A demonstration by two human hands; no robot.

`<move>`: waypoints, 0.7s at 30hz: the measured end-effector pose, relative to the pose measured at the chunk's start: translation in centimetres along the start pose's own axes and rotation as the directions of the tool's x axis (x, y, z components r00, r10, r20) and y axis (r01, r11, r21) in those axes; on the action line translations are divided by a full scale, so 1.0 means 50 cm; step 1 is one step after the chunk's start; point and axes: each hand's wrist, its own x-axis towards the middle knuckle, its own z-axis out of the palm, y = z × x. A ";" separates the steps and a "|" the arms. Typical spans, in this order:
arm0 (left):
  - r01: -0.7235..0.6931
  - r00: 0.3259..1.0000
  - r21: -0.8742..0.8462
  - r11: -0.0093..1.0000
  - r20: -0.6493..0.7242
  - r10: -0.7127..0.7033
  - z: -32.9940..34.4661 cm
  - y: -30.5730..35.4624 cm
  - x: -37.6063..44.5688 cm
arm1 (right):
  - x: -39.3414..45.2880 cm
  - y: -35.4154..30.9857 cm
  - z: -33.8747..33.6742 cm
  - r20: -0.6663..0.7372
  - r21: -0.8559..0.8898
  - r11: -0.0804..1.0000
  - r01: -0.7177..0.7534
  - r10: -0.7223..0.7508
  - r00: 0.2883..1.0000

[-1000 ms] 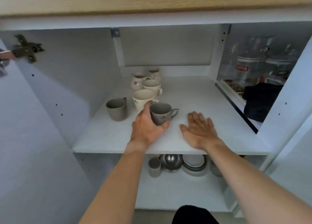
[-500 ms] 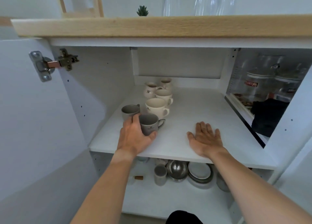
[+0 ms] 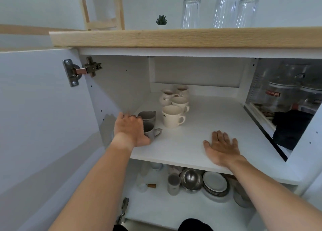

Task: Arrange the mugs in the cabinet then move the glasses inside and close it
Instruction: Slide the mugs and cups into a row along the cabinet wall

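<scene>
My left hand (image 3: 130, 130) grips a grey mug (image 3: 152, 132) at the left front of the white cabinet shelf (image 3: 188, 143). A second grey mug (image 3: 147, 115) stands just behind it, touching or nearly so. Several cream mugs form a row toward the back, the nearest being a large cream mug (image 3: 172, 116). My right hand (image 3: 222, 148) lies flat, palm down, on the shelf's front right. Three clear glasses (image 3: 190, 12) stand upside down on the wooden countertop (image 3: 174, 37) above the cabinet.
The cabinet door (image 3: 43, 117) hangs open at the left on its hinge (image 3: 78, 71). The lower shelf holds a steel bowl (image 3: 191, 179), stacked plates (image 3: 215, 182) and a small canister (image 3: 173, 184). A glass-fronted compartment (image 3: 285, 100) with jars is at the right. A small plant (image 3: 161, 20) sits on the countertop.
My left hand has slid the grey mug leftward across the shelf, up against the other grey mug. The view has tilted up, showing the countertop and glasses. My right hand stayed flat.
</scene>
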 end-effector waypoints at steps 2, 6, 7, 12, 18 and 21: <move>0.007 1.000 0.025 1.000 0.018 -0.007 0.003 -0.005 -0.005 | 0.002 -0.002 -0.006 0.031 -0.003 1.000 -0.008 0.008 0.999; 0.019 1.000 0.086 0.996 -0.003 -0.019 0.013 -0.013 -0.010 | 0.010 -0.037 -0.015 0.019 0.057 0.995 0.079 -0.080 0.997; 0.030 1.000 0.097 0.995 -0.008 -0.029 0.015 -0.016 -0.010 | 0.012 -0.054 -0.015 0.008 0.058 0.991 0.117 -0.118 0.993; 0.047 0.997 0.151 0.987 0.047 -0.054 0.020 -0.036 -0.005 | 0.030 -0.133 -0.005 0.039 0.049 0.988 0.147 -0.149 0.988; 0.071 0.979 0.182 0.981 0.178 -0.104 0.009 -0.070 0.030 | 0.044 -0.143 0.009 -0.016 0.033 0.993 0.109 -0.109 0.994; 0.083 0.966 0.165 0.983 0.228 -0.119 0.000 -0.084 0.043 | 0.051 -0.143 0.012 -0.023 0.018 0.993 0.120 -0.120 0.993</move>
